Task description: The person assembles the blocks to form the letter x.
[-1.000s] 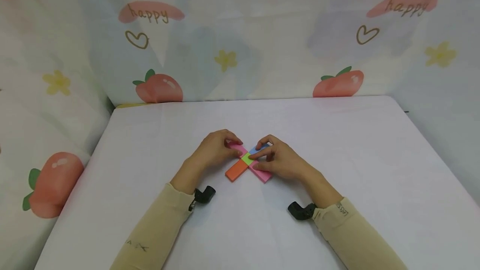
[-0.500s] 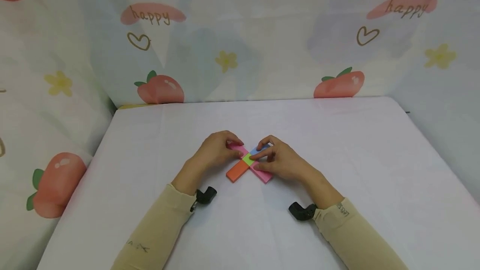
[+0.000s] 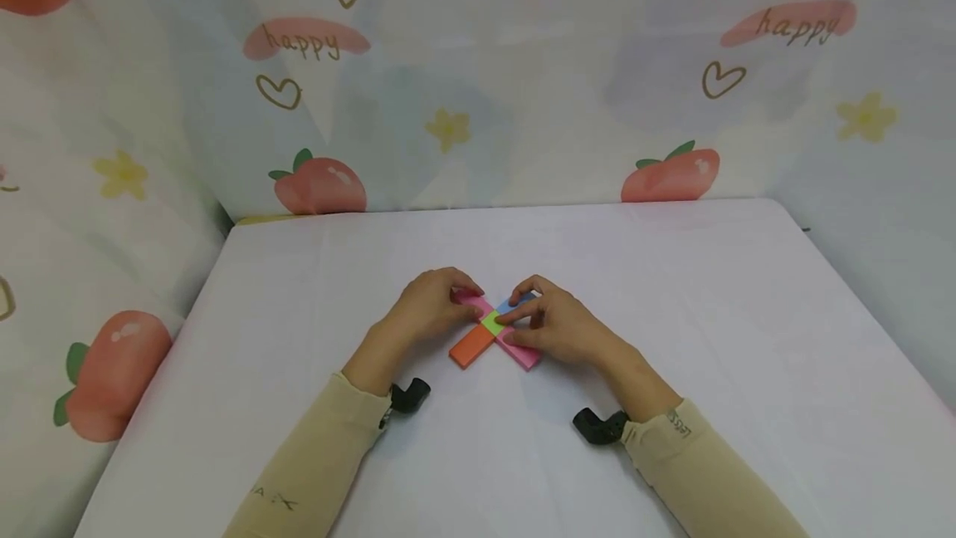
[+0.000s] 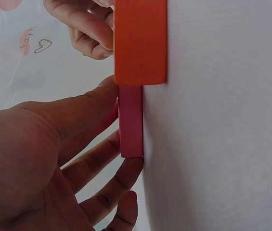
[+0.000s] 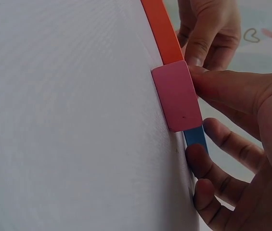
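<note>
Flat wooden-looking blocks form an X on the white table. A small green block [image 3: 492, 323] is at the centre, with an orange block [image 3: 470, 346] at lower left. One pink block [image 3: 472, 300] is at upper left, a blue block [image 3: 511, 305] at upper right, and another pink block [image 3: 524, 355] at lower right. My left hand [image 3: 429, 303] pinches the upper-left pink block between thumb and fingers. My right hand [image 3: 566, 324] touches the arrangement with loosely bent fingers: index on the green block, thumb on the lower-right pink one, another finger at the blue one.
The white-covered table [image 3: 695, 289] stretches around the blocks. Behind and beside it hangs a patterned cloth [image 3: 538, 90] with peaches, hearts and flowers. A black wrist camera [image 3: 410, 396] sits on the left wrist and another black camera [image 3: 600, 426] on the right.
The head view has tilted slightly, so the whole scene sits a little lower. Both hands and the blocks keep nearly the same positions relative to one another.
</note>
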Demonstrator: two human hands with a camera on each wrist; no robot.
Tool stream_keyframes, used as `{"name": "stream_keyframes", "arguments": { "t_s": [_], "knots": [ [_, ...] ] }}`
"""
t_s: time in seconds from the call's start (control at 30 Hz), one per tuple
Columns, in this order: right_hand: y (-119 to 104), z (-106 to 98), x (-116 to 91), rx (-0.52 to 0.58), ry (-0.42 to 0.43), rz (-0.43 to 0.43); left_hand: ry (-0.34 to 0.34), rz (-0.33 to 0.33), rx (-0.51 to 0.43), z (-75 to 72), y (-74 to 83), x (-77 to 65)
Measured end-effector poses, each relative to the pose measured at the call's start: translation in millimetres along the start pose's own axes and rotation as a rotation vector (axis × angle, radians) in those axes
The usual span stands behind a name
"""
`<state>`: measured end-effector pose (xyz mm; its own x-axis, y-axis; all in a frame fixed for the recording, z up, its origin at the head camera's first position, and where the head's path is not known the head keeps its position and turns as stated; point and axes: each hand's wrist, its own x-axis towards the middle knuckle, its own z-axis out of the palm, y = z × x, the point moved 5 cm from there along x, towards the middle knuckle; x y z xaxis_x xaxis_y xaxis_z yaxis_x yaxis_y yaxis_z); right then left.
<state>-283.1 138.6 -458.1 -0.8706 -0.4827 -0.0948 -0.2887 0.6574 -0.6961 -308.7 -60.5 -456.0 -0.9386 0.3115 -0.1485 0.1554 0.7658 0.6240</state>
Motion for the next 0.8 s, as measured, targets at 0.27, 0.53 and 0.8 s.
{"name": "stream_keyframes", "arguments": {
  "t_s": [0.27,0.53,0.8],
  "knots": [
    [1.7,2.5,-0.7,-0.005,0.004,0.015,0.002,-0.003,0.005,0.6,-1.7,-0.8],
    [-0.6,8.2,-2.9,-0.005,-0.011,0.006,0.0,-0.029,0.011,3.7,-6.4,-5.5],
    [-4.5,-1.5,-3.4,-0.051,0.016,-0.001,0.002,0.022,0.0,-1.3,2.5,-2.1]
  ]
}}
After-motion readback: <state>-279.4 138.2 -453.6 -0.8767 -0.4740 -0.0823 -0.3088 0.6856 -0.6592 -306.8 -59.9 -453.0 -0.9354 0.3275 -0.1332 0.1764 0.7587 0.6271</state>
